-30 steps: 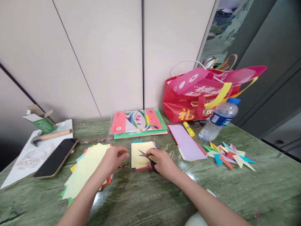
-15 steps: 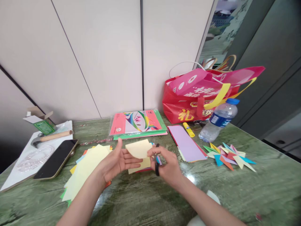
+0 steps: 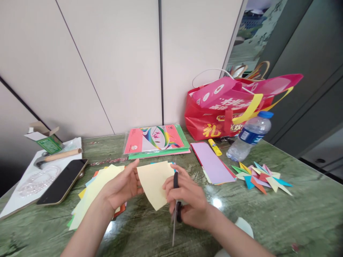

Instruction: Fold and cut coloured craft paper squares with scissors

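Note:
A sheet of pale yellow paper is held up above the middle of the table, slightly curved. My right hand grips its right side. That same hand carries a pair of scissors, black handles around the fingers and blades pointing down towards me. At the paper's left edge is my left hand, thumb up at the top corner and fingers curled partly behind the sheet. A fanned stack of coloured paper, pale yellow on top, lies under my left forearm. More coloured paper edges show behind the held sheet.
A packet of coloured paper lies at the back. To the right are lilac paper strips, a glue stick, a water bottle, folded paper pieces and a red bag. Leftward are a phone and a hammer.
The pale yellow sheet has come up and unfolded towards me. The scissors' blades have swung down into view. My left hand's outstretched fingers have curled at the sheet's left edge.

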Demonstrator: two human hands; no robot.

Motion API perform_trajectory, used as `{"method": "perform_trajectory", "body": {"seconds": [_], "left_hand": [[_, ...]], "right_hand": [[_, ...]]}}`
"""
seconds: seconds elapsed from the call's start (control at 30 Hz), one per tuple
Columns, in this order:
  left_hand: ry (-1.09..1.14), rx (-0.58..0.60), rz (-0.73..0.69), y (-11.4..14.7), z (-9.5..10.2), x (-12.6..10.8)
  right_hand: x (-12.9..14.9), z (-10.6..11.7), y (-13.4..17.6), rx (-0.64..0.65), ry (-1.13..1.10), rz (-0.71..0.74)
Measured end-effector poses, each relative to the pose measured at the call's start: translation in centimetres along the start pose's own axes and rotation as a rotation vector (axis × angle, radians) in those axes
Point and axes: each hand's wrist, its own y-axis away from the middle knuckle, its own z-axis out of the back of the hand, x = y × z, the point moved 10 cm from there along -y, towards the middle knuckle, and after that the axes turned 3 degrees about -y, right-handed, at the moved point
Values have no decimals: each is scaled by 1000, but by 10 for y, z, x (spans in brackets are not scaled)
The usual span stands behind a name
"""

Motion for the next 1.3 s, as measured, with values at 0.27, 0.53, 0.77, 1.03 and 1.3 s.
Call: {"method": "perform_trajectory", "body": {"seconds": [0.27,0.53,0.77,1.03,1.3], "left_hand": [[-7,-166,-156,8,25,-23],[130,-396,-459,20,24,-40],[207,-379,-533,22,7,-35],[240,-363,-458,23,-16,-13],[146,-387,-435,21,-24,1]], "right_hand": [[-19,21,3,-187,218,-115],[-100,10,40,-226,-124,-868],[-43,-87,52,252,-1115,-1108],[-30,-94,52,369,-1158,-1109],[-35,-86,44,284,-1113,-1037]]}}
